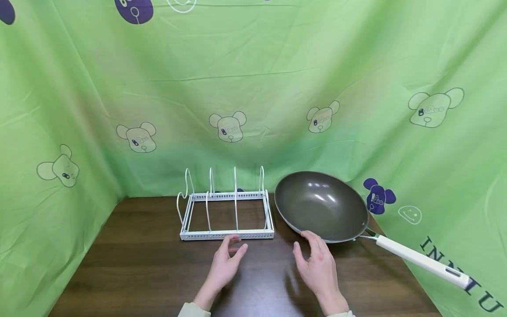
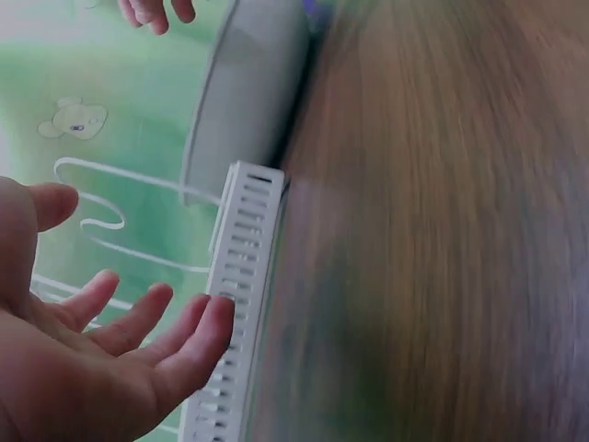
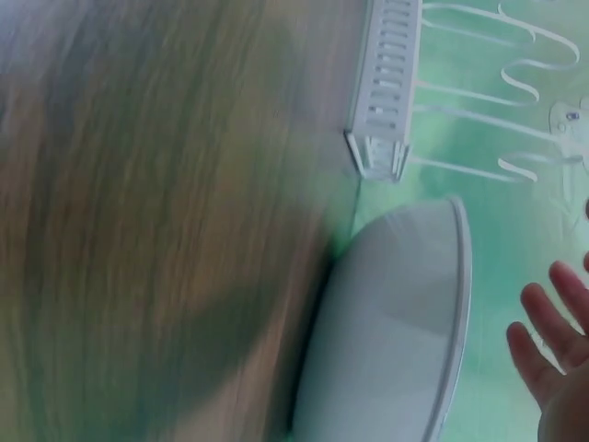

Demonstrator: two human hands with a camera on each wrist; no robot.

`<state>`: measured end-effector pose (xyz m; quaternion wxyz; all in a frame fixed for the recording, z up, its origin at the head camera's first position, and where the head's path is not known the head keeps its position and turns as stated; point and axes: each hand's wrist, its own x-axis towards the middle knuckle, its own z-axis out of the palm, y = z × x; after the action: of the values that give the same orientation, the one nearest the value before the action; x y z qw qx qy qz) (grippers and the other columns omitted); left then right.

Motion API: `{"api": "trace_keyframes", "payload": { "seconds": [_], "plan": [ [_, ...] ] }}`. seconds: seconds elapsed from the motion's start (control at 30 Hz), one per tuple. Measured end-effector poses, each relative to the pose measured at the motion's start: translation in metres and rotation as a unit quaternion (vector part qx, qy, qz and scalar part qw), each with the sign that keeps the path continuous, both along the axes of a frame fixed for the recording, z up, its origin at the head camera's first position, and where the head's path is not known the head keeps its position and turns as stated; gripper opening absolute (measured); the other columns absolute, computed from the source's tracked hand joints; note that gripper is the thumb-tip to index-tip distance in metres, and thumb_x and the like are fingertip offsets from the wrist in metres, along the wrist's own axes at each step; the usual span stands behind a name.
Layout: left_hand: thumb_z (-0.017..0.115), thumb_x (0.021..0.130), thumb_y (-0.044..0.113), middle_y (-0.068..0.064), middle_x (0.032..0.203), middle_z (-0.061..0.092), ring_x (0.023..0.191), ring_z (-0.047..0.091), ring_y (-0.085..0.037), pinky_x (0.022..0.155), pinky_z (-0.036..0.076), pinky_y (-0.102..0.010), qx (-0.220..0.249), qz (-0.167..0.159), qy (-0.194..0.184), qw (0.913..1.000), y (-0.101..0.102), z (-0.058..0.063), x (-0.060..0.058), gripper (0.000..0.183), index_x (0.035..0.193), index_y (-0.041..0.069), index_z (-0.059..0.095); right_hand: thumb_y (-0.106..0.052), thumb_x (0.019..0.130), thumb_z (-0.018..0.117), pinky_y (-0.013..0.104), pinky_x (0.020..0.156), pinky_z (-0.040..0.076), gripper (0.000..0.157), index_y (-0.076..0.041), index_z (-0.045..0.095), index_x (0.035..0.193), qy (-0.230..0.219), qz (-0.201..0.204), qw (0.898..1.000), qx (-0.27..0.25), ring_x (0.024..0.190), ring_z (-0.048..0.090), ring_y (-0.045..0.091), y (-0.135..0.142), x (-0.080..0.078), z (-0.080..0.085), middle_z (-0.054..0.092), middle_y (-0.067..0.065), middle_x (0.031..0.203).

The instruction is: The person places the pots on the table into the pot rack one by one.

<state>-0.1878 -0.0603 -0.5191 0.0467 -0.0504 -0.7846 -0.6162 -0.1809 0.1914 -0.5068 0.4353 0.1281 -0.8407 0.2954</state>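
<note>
My left hand [image 1: 225, 266] hovers over the wooden table just in front of a white metal rack [image 1: 227, 235], thumb and fingers spread apart with nothing between them. Thin upright wire dividers stand along the rack's slotted frame. In the left wrist view the fingertips [image 2: 219, 318] overlap the slotted front rail. My right hand [image 1: 318, 266] is by the near rim of a wok [image 1: 321, 207], fingers loosely bent and holding nothing. The wok has a dark inside, a pale outside and a long white handle [image 1: 421, 260] pointing to the front right.
The dark brown wooden table [image 1: 134, 259] carries the rack and, to its right, the wok. A green curtain [image 1: 273, 88] printed with bear faces closes off the back and both sides. The handle reaches out over the table's right edge.
</note>
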Motion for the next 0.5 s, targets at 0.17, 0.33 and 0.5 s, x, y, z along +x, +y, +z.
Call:
{"api": "trace_keyframes", "payload": {
  "seconds": [0.17,0.33,0.5],
  "plan": [
    [0.063,0.101,0.028,-0.028,0.137,0.054,0.113,0.062,-0.037,0.074,0.060,-0.047,0.134,-0.041,-0.065,0.9880,0.014,0.007,0.002,0.051,0.137,-0.004,0.045,-0.014,0.082,0.069,0.008,0.107,0.030,0.035,0.003,0.068,0.113,0.044,0.013,0.999,-0.013,0.104,0.064,0.037,0.012,-0.003,0.004,0.069,0.017,0.114],
    [0.056,0.105,0.030,-0.025,0.136,0.056,0.113,0.063,-0.038,0.074,0.061,-0.048,0.202,-0.054,-0.102,0.9725,0.028,0.010,0.000,0.051,0.140,-0.003,0.040,-0.019,0.082,0.068,0.011,0.109,0.030,0.040,0.004,0.068,0.115,0.054,0.013,0.998,-0.012,0.107,0.062,0.038,0.025,-0.008,0.008,0.068,0.018,0.117],
    [0.057,0.104,0.033,-0.020,0.133,0.059,0.111,0.065,-0.036,0.072,0.061,-0.043,0.243,-0.062,-0.124,0.9602,0.035,0.012,0.002,0.051,0.138,-0.002,0.042,-0.022,0.082,0.067,0.014,0.112,0.029,0.050,0.008,0.063,0.121,0.050,0.000,0.999,-0.004,0.110,0.060,0.043,0.038,-0.007,0.010,0.065,0.024,0.122]
  ]
}}
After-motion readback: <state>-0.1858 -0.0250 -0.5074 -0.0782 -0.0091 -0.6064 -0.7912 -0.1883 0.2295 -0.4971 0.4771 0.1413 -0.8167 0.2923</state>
